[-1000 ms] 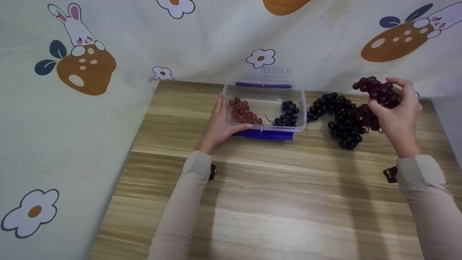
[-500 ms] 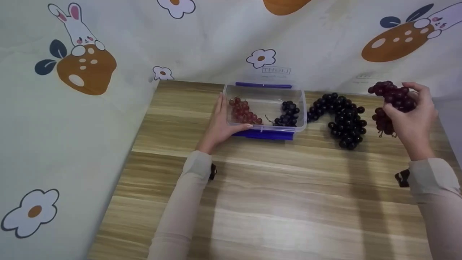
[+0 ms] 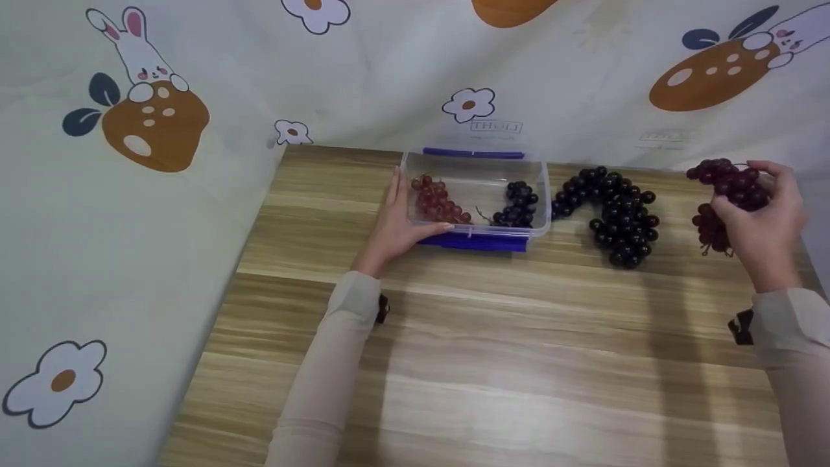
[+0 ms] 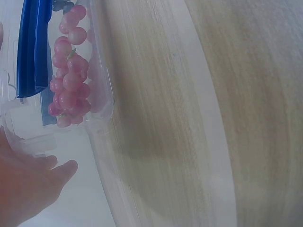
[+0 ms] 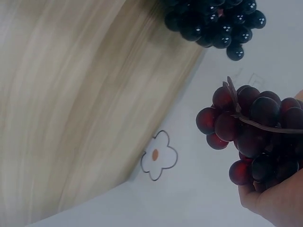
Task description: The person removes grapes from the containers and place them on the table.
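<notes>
A clear plastic box (image 3: 476,228) with blue clip flaps stands at the table's back. A small bunch of red grapes (image 3: 438,201) lies in its left part, a small bunch of dark grapes (image 3: 517,206) in its right. My left hand (image 3: 391,227) rests against the box's left side, fingers straight along the wall and thumb on the front rim. At the far right, my right hand (image 3: 766,224) grips a dark red bunch of grapes (image 5: 255,127) by its upper part, held up off the table; some grapes hang below the thumb. Its palm side is partly hidden by the grapes.
Just right of the box, a large bunch of black grapes (image 3: 626,220) lies curved on the wooden table (image 3: 493,337). A printed cloth (image 3: 376,71) hangs behind the table and along its left side.
My right hand has moved right and slightly toward me with the dark red grapes, away from the black bunch they overlapped in view. My left hand and the box have stayed put.
</notes>
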`<state>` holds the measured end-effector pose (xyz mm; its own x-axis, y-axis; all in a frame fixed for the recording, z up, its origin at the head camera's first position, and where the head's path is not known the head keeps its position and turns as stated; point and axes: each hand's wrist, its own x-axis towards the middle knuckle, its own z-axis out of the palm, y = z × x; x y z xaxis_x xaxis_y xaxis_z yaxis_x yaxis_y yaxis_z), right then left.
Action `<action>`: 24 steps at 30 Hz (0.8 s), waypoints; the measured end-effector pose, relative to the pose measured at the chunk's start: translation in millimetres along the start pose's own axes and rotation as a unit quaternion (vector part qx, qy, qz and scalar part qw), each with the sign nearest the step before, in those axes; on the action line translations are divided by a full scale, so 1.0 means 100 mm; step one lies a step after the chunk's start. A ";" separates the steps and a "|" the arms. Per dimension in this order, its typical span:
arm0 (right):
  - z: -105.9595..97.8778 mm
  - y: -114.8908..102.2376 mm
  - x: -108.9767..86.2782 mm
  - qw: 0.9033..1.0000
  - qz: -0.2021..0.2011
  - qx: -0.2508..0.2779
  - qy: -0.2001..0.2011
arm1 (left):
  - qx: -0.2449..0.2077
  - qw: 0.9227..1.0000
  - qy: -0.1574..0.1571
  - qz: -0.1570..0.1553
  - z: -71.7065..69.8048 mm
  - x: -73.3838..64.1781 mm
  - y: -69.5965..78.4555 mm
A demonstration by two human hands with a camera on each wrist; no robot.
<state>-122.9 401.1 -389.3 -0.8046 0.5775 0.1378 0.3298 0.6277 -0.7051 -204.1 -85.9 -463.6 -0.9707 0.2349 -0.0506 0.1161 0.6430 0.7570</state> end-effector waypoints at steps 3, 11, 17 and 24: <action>-0.01 0.08 0.03 1.000 0.018 -0.001 -0.002 | -0.003 1.000 0.000 -0.001 0.00 0.00 0.00; -0.02 0.25 0.09 0.999 0.035 0.002 0.003 | -0.008 1.000 0.002 0.004 0.01 0.01 -0.01; 0.01 0.31 0.09 0.999 0.050 -0.002 -0.008 | -0.006 1.000 0.003 0.001 0.00 0.00 0.00; 0.03 0.41 0.11 0.998 0.057 -0.026 -0.015 | -0.006 1.000 0.004 0.000 0.01 0.01 -0.01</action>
<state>-120.3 431.3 -418.8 -0.7747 0.6312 0.0369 0.4445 0.5852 -0.6781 -204.7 -85.8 -464.8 -0.9723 0.2291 -0.0464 0.1129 0.6343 0.7648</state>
